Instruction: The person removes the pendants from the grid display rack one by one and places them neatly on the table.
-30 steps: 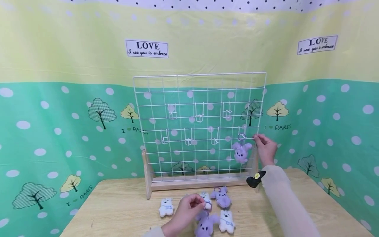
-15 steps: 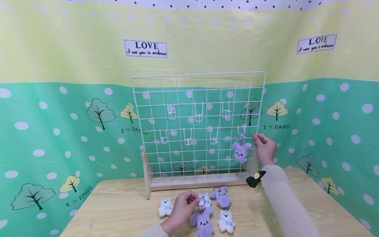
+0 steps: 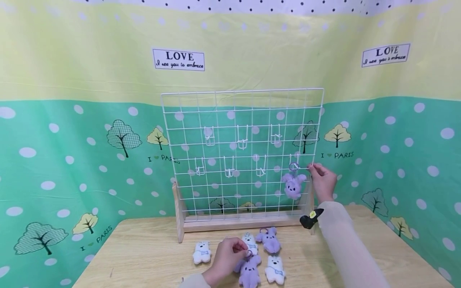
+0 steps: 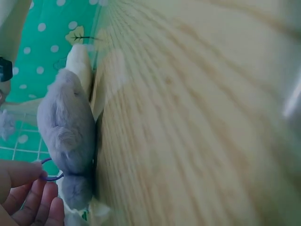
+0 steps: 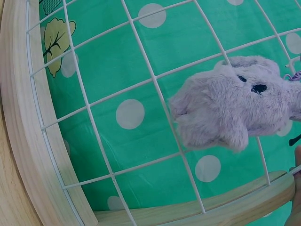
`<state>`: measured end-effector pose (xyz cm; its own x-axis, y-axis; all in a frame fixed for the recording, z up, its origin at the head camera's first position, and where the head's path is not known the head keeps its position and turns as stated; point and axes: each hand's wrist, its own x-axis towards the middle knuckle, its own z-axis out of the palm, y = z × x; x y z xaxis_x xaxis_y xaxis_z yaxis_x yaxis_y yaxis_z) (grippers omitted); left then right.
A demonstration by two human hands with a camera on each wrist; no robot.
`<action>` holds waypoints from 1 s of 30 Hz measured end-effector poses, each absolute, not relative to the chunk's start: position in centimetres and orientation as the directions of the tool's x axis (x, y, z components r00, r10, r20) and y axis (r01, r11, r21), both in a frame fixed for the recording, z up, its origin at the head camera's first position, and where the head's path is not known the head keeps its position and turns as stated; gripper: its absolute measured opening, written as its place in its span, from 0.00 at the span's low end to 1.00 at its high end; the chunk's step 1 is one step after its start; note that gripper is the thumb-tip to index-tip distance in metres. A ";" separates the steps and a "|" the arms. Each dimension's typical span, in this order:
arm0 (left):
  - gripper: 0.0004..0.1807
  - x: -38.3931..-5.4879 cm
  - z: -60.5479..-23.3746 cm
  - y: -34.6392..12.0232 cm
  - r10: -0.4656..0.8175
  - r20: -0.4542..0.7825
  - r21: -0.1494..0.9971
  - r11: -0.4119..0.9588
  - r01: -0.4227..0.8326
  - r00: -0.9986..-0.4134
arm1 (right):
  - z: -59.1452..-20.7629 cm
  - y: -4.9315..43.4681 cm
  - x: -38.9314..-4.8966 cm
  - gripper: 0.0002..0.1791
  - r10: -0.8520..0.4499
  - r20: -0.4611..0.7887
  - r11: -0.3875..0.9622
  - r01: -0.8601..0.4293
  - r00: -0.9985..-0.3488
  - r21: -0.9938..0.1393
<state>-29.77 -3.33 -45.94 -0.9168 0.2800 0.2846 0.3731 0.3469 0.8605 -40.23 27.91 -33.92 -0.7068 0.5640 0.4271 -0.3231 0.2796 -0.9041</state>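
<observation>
My left hand (image 3: 228,256) pinches the purple ring (image 4: 55,178) of a purple plush keychain (image 3: 249,273) lying near the front of the table. In the left wrist view, thumb and fingertips meet on that ring while the plush body (image 4: 68,122) rests on the wood. At the right side, my right hand (image 3: 323,181) grips the edge wire of a white wire grid rack (image 3: 243,91) between thumb and finger. Just left of those fingers, another purple plush keychain (image 3: 293,186) hangs by its ring from a lower-row hook; its furry body (image 5: 225,106) fills the right wrist view.
White bear plushes (image 3: 202,252) lie about the left hand, one more (image 3: 275,269) to its right. A third purple plush (image 3: 270,240) lies behind. Several bare white hooks (image 3: 229,172) sit on the grid, whose wooden base (image 3: 245,223) stands on the table (image 3: 144,248).
My left hand shifts slightly right and down over the ring, which showed clear of the fingertips half a second ago and is now mostly covered. The right hand stays at the grid edge.
</observation>
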 end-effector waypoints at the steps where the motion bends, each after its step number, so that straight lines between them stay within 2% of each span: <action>1: 0.04 -29.8 -46.0 -3.3 0.279 0.278 0.863 0.347 0.366 -0.919 | -33.9 27.9 -40.2 0.19 0.563 0.431 0.284 -0.324 -0.705 -0.902; 13: 0.04 -30.2 -44.7 -3.0 0.273 0.228 0.905 0.296 0.307 -0.935 | -34.0 27.9 -40.1 0.20 0.567 0.434 0.280 -0.331 -0.701 -0.901; 30: 0.04 -32.4 -35.8 0.0 0.283 0.361 0.868 0.246 0.431 -0.888 | -34.0 27.9 -40.3 0.20 0.575 0.404 0.274 -0.297 -0.712 -0.915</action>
<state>-32.36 0.02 -35.83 -0.8884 0.2835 0.3610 0.4312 0.2460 0.8681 -40.28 27.90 -33.97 -0.7118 0.5747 0.4038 -0.2972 0.2745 -0.9145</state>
